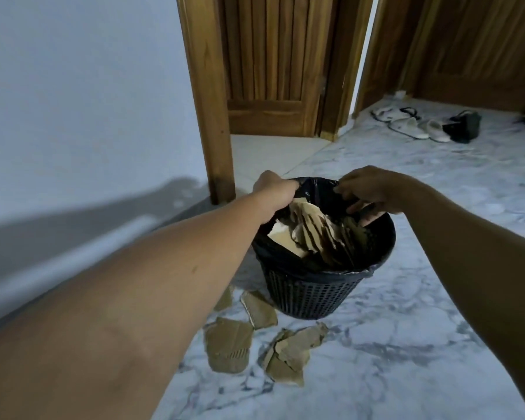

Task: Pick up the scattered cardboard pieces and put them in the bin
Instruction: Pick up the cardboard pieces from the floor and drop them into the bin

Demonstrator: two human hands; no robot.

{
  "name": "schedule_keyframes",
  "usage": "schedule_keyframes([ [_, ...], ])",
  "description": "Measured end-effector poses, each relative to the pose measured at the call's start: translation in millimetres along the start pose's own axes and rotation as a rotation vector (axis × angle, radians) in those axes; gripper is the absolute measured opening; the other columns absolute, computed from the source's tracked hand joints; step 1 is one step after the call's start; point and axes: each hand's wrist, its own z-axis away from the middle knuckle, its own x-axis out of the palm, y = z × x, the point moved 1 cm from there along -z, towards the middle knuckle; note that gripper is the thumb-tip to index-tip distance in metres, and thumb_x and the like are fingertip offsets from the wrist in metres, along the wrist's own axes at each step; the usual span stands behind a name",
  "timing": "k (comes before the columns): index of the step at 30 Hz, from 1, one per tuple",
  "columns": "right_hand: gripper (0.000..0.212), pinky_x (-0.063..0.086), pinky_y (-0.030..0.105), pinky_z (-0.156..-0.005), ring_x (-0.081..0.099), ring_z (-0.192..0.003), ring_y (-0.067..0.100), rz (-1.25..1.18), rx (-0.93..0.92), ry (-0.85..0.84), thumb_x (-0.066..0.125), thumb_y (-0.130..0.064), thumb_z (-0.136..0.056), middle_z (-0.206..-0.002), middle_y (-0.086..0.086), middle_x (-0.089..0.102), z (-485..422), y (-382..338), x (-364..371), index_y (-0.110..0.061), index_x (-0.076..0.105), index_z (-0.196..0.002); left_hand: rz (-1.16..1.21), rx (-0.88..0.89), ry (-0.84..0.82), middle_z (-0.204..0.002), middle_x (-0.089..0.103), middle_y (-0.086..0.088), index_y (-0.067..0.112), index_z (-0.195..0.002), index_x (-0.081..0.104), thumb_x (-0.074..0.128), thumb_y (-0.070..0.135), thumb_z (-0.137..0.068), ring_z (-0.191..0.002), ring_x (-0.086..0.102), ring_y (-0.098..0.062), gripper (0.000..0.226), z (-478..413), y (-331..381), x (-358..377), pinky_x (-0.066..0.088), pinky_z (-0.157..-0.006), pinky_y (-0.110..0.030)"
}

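Note:
A black mesh bin lined with a black plastic bag stands on the marble floor. Several torn cardboard pieces lie inside it. My left hand is closed on the bag's edge at the bin's far left rim. My right hand is at the far right rim, fingers curled over the bag's edge. On the floor in front of the bin lie more brown cardboard pieces: one close to the bin's base, one to the left, and a small pile nearer me.
A white wall runs along the left. Wooden doors and a door frame stand behind the bin. Sandals and a dark bag lie on the floor at the far right.

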Motion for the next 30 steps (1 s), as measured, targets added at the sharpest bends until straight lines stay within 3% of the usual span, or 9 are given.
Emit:
schedule_keyframes([
  [4, 0.024, 0.060, 0.043, -0.067, 0.067, -0.088, 0.026, 0.079, -0.045, -0.046, 0.058, -0.028, -0.099, -0.111, 0.010, 0.063, 7.6, -9.4, 24.7, -0.012, 0.062, -0.117, -0.296, 0.016, 0.089, -0.118, 0.062, -0.007, 0.017, -0.112, 0.062, 0.060, 0.054, -0.072, -0.102, 0.061, -0.030, 0.054, -20.4, -42.4, -6.7, 0.054, -0.086, -0.043],
  [7, 0.022, 0.057, 0.033, -0.057, 0.061, -0.065, 0.023, 0.135, 0.014, -0.089, 0.060, -0.026, -0.097, -0.088, 0.010, 0.066, 12.7, -6.6, 29.8, -0.005, 0.066, -0.103, -0.139, -0.062, 0.293, -0.120, 0.060, -0.011, 0.017, -0.117, 0.060, 0.052, 0.058, -0.078, -0.109, 0.058, -0.036, 0.057, -24.3, -82.6, -14.9, 0.050, -0.094, -0.049],
  [10, 0.032, 0.042, 0.027, -0.048, 0.047, -0.048, 0.023, 0.159, 0.045, 0.233, 0.064, -0.022, -0.092, -0.061, 0.013, 0.050, 12.7, 18.7, 11.7, -0.004, 0.052, -0.068, 0.035, -0.217, 0.398, -0.121, 0.060, -0.017, 0.009, -0.120, 0.058, 0.048, 0.036, -0.093, -0.110, 0.058, -0.038, 0.040, -9.4, -131.1, -9.5, 0.049, -0.094, -0.047],
  [13, 0.026, 0.035, 0.025, -0.048, 0.044, -0.052, 0.023, 0.080, 0.100, 0.656, 0.058, -0.020, -0.088, -0.069, 0.011, 0.049, 27.4, 66.1, 2.4, -0.004, 0.047, -0.071, -0.144, -0.232, 0.231, -0.114, 0.063, -0.025, 0.001, -0.114, 0.062, 0.049, 0.022, -0.087, -0.105, 0.061, -0.041, 0.037, 19.1, -184.4, 11.8, 0.051, -0.089, -0.049],
  [16, 0.024, 0.041, 0.031, -0.059, 0.050, -0.064, 0.028, -0.001, 0.250, 0.735, 0.054, -0.020, -0.090, -0.082, 0.018, 0.056, 39.1, 133.8, 40.5, 0.004, 0.056, -0.090, -0.589, -0.040, -0.137, -0.117, 0.063, -0.012, 0.012, -0.121, 0.059, 0.053, 0.031, -0.085, -0.104, 0.062, -0.031, 0.041, 54.0, -226.8, 32.8, 0.054, -0.085, -0.040],
  [19, 0.032, 0.054, 0.040, -0.060, 0.059, -0.064, 0.031, -0.079, 0.469, 0.549, 0.054, -0.023, -0.091, -0.081, 0.022, 0.066, 50.2, 195.9, 115.7, 0.007, 0.063, -0.085, -0.898, 0.135, -0.426, -0.119, 0.064, -0.004, 0.021, -0.118, 0.060, 0.047, 0.057, -0.084, -0.106, 0.061, -0.028, 0.051, 84.2, -244.4, 55.4, 0.050, -0.088, -0.041],
  [22, 0.016, 0.050, 0.032, -0.061, 0.064, -0.076, 0.031, 0.051, 0.402, 0.302, 0.052, -0.012, -0.090, -0.083, 0.016, 0.066, 57.5, 215.7, 192.9, -0.005, 0.063, -0.080, -0.886, 0.098, -0.516, -0.126, 0.058, -0.011, 0.017, -0.123, 0.055, 0.052, 0.055, -0.088, -0.115, 0.056, -0.033, 0.052, 111.9, -252.2, 85.1, 0.046, -0.095, -0.043],
  [25, 0.028, 0.050, 0.028, -0.079, 0.065, -0.101, 0.026, 0.267, 0.135, 0.159, 0.054, -0.020, -0.090, -0.117, 0.005, 0.063, 56.5, 212.4, 247.5, -0.019, 0.065, -0.116, -0.880, 0.061, -0.487, -0.148, 0.034, -0.015, 0.017, -0.139, 0.040, 0.066, 0.048, -0.084, -0.131, 0.038, -0.037, 0.069, 126.7, -267.9, 113.5, 0.036, -0.106, -0.048],
  [30, 0.064, 0.046, 0.038, -0.105, 0.052, -0.130, 0.022, 0.595, -0.039, -0.133, 0.052, -0.019, -0.091, -0.149, -0.003, 0.041, 33.3, 231.0, 282.0, -0.027, 0.030, -0.151, -0.577, -0.045, -0.422, -0.136, 0.054, -0.014, 0.010, -0.134, 0.052, 0.040, 0.031, -0.102, -0.125, 0.050, -0.032, 0.040, 120.1, -276.5, 125.6, 0.038, -0.101, -0.036],
])
